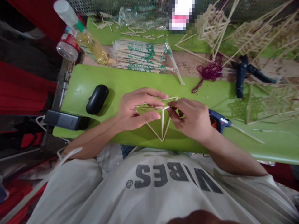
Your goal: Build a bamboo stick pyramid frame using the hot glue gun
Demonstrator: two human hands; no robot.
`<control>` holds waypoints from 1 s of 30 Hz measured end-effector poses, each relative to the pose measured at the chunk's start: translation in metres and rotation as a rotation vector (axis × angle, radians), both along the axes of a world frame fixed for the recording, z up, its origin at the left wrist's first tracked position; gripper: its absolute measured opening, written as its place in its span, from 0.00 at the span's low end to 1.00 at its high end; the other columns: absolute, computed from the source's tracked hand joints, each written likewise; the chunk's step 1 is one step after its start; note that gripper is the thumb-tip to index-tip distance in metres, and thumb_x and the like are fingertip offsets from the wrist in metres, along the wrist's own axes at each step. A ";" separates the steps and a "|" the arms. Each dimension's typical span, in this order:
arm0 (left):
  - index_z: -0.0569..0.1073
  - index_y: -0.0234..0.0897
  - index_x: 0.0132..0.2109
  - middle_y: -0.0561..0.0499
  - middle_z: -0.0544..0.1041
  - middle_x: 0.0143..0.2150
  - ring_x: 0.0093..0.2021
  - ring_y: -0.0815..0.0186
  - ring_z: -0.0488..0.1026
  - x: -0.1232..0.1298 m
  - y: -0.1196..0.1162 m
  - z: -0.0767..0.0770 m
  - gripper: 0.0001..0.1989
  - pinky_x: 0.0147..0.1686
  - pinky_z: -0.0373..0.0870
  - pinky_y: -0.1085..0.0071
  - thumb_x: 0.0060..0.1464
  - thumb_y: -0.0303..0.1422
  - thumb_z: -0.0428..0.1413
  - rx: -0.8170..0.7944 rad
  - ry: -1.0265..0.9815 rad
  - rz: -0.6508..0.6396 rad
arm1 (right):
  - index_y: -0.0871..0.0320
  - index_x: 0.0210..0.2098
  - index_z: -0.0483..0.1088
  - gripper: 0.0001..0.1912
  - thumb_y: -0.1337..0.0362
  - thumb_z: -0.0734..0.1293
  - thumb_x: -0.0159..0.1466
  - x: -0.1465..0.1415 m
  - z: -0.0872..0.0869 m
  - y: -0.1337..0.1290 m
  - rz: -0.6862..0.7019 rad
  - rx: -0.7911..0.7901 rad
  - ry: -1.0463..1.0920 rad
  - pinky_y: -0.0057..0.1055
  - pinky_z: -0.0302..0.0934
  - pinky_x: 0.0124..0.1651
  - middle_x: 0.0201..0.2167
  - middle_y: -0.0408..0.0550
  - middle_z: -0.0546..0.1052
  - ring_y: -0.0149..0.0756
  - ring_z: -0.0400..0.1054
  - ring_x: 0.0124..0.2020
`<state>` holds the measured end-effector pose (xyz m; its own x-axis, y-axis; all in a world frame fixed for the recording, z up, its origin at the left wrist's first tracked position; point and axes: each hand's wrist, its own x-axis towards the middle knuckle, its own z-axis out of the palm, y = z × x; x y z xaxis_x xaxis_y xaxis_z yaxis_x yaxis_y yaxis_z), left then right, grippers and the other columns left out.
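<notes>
A pyramid-like frame of thin wooden sticks stands over the green table in front of me, its sticks meeting at corners. My right hand pinches a stick at the frame's upper joint between thumb and fingertips. Around the frame's left side is my left hand, its fingers stretched out and its thumb apart from them. Part of the frame is hidden behind that hand. Just beyond my right hand lies a blue glue gun, partly covered by it, with a pale glue stick sticking out.
Wrapped chopsticks lie across the table's far side. Purple string and dark-handled cutters are at right, near woven stick pieces. A bottle of yellow liquid, a black case and a power bank are at left.
</notes>
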<state>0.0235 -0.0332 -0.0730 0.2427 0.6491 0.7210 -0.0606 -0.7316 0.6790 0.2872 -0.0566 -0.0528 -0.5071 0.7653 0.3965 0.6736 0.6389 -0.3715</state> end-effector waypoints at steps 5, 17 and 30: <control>0.91 0.50 0.61 0.46 0.94 0.58 0.46 0.60 0.93 0.003 -0.001 0.000 0.18 0.40 0.92 0.65 0.71 0.51 0.77 -0.007 0.006 0.019 | 0.56 0.50 0.86 0.13 0.62 0.67 0.84 0.001 0.001 0.000 -0.002 -0.042 -0.028 0.38 0.66 0.38 0.38 0.50 0.89 0.40 0.80 0.32; 0.90 0.51 0.60 0.47 0.93 0.59 0.46 0.61 0.92 0.007 -0.001 0.003 0.16 0.38 0.91 0.66 0.74 0.51 0.75 -0.003 -0.012 0.045 | 0.56 0.51 0.85 0.11 0.63 0.68 0.83 0.001 0.002 0.001 0.015 -0.038 0.000 0.38 0.67 0.38 0.40 0.50 0.89 0.40 0.81 0.33; 0.90 0.51 0.64 0.46 0.92 0.60 0.44 0.60 0.90 -0.001 -0.001 0.005 0.21 0.41 0.91 0.63 0.69 0.47 0.78 -0.068 0.034 -0.025 | 0.54 0.51 0.86 0.14 0.60 0.66 0.83 0.004 0.002 0.004 -0.058 -0.131 -0.085 0.40 0.66 0.39 0.40 0.52 0.89 0.42 0.80 0.33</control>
